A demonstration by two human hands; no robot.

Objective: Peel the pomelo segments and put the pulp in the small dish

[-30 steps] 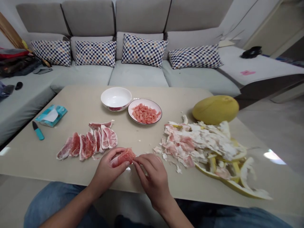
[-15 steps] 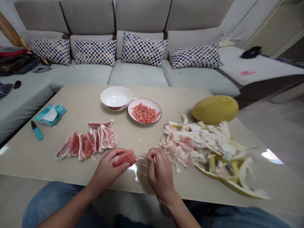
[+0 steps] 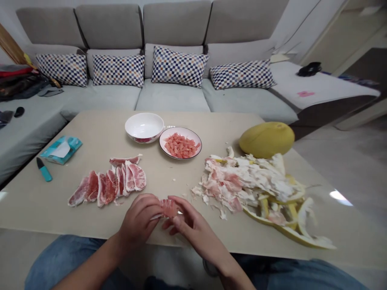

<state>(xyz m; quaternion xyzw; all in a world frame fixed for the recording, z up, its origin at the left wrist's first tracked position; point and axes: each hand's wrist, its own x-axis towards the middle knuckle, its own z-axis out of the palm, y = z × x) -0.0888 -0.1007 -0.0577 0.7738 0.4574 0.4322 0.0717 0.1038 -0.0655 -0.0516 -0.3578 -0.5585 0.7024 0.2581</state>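
A pink pomelo segment [image 3: 169, 208] is held just above the front of the table between both hands. My left hand [image 3: 141, 217] wraps round its left end and hides part of it. At the other end, the fingers and thumb of my right hand [image 3: 193, 225] pinch the flesh. Left of the hands lies a row of several pomelo segments [image 3: 111, 183] with white membrane on them. A pink-white plate [image 3: 162, 143] with a dark rim bears loose pulp pieces [image 3: 181, 146]. To the right spreads a heap of membrane and pith scraps [image 3: 238, 177] with yellow peel [image 3: 287, 233].
A white bowl [image 3: 144, 125] stands left of the plate. The whole yellow pomelo [image 3: 266, 139] sits behind the scraps. On the left are a tissue pack [image 3: 65, 151] and a teal-handled knife [image 3: 45, 173]. A grey sofa [image 3: 172, 98] stands behind the table [image 3: 175, 171].
My right hand has moved left from beside the scraps to the segment and now pinches it. My left hand has turned over it. More small scraps lie at the heap's left edge.
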